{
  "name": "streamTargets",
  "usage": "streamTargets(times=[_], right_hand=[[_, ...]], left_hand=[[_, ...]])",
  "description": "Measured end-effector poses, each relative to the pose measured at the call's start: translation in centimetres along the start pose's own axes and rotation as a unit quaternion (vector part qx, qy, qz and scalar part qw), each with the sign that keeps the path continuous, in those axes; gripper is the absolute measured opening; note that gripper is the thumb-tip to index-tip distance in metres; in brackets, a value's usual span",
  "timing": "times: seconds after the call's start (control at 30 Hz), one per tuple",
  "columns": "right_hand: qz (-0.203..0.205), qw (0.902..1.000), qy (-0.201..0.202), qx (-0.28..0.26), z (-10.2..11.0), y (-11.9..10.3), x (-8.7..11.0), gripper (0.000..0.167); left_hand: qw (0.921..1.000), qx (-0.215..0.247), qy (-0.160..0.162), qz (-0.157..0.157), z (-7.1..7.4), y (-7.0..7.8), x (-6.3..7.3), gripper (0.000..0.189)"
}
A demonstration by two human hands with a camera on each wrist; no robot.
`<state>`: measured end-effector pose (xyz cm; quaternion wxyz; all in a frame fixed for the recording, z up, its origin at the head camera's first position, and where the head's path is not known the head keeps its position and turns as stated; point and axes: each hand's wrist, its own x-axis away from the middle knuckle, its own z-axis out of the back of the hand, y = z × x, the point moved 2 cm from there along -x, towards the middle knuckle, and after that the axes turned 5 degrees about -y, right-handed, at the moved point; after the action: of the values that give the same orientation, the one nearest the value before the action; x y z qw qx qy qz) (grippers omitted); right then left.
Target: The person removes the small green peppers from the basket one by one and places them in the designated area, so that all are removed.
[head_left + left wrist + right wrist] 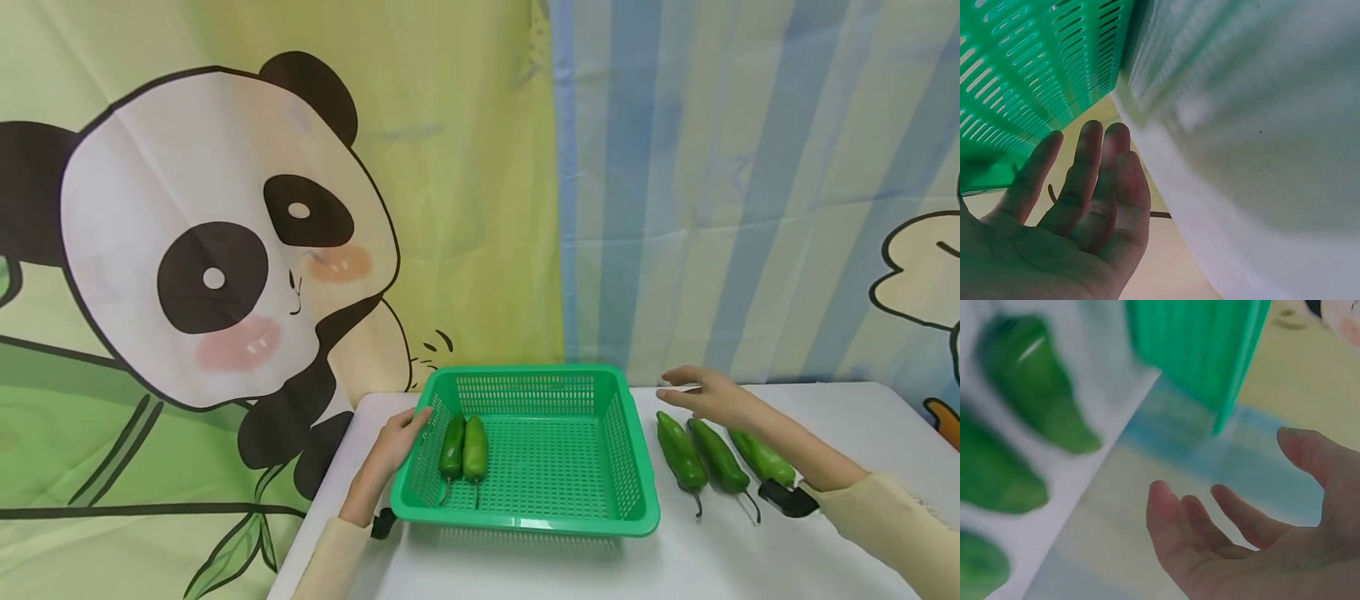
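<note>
A green plastic basket (525,524) with slotted walls stands on the white table. Inside, along its left wall, lie two green peppers, one darker (452,448) and one lighter (475,450). My left hand (393,442) is at the basket's left rim; in the left wrist view its fingers extend beside the slotted wall, thumb out of sight there. To the right of the basket, my right hand (708,396) hovers above the far ends of three more green peppers (681,457), fingers loosely bent and nothing held. The right wrist view shows a gap between thumb and fingers.
The white table (600,571) ends at the back against a printed curtain (480,183) with a panda and blue stripes. A dark strap piece (787,498) sits at the right wrist, another (382,523) at the left.
</note>
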<state>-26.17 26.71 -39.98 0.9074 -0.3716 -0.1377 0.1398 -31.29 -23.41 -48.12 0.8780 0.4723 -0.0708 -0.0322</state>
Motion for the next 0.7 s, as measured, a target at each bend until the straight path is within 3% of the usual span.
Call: streamTargets(times=[0.2, 0.53, 0.7], right_hand=[[0.055, 0.9985, 0.003, 0.002, -2.2, -4.3, -0.8, 0.061], [0.078, 0.9957, -0.027, 0.042, -6.5, -9.5, -4.2, 0.049], [0.083, 0.9901, -0.070, 0.089, -8.4, -11.9, -6.0, 0.043]], left_hand=[[1.0000, -0.008, 0.001, -0.005, -0.1, -0.3, -0.1, 0.055], [1.0000, 0.002, 0.006, 0.005, 0.0, -0.3, -0.1, 0.058], [0.9999, 0.009, 0.001, 0.006, -0.2, -0.2, -0.1, 0.057]])
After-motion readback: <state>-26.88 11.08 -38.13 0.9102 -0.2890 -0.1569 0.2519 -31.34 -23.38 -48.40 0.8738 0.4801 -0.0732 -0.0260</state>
